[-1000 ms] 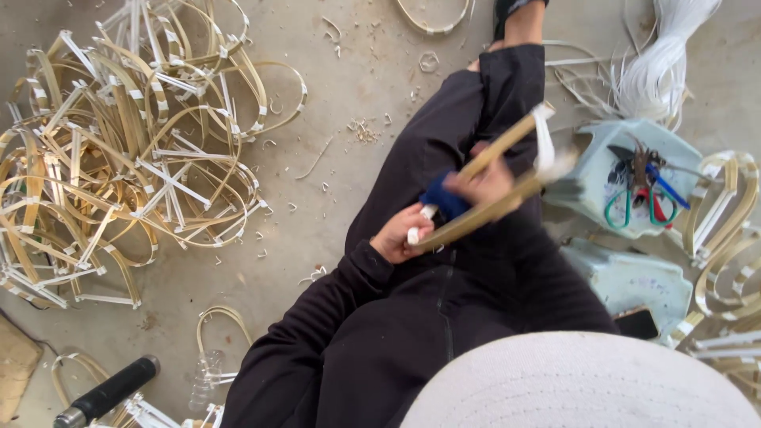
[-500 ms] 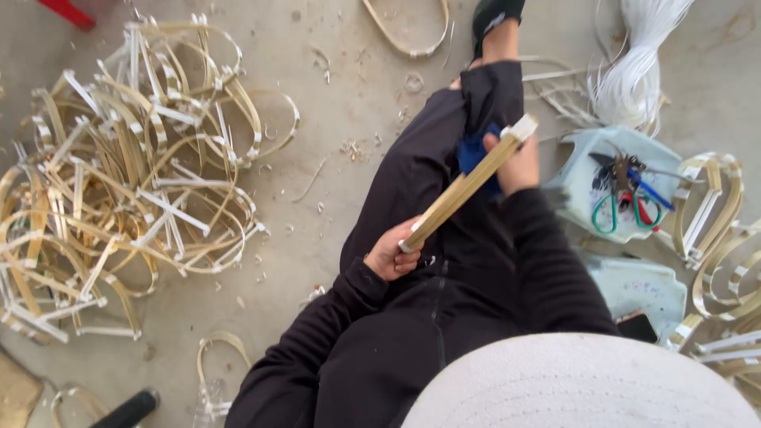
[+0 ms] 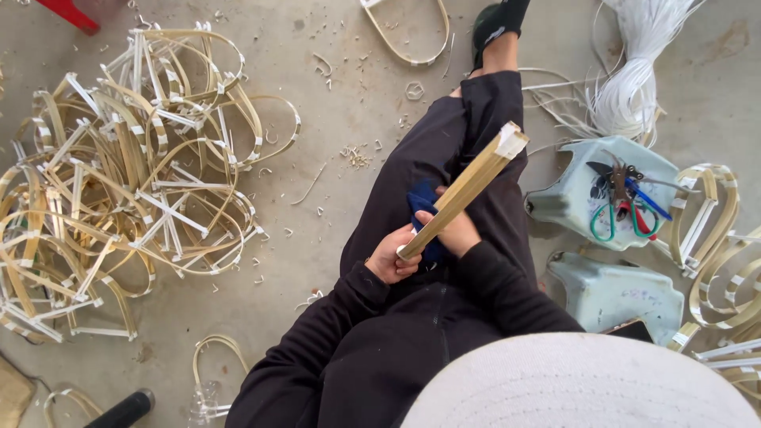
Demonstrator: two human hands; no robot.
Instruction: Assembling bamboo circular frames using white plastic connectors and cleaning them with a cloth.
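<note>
Centrally, over the lap: left hand closed around the near end of a bundle of flat pale-yellow bamboo strips, which angles up and away to a squared-off tip. Right hand clasps the bundle just above, pressing a dark-blue cloth against it. Right of the legs: pale-green plastic stool serving as a tray, bearing green-handled scissors plus red- and blue-handled tools. Second pale-green stool, nearer. Beyond: hank of white cord. Left, on the concrete floor: large heap of bent bamboo loops with white bindings.
</note>
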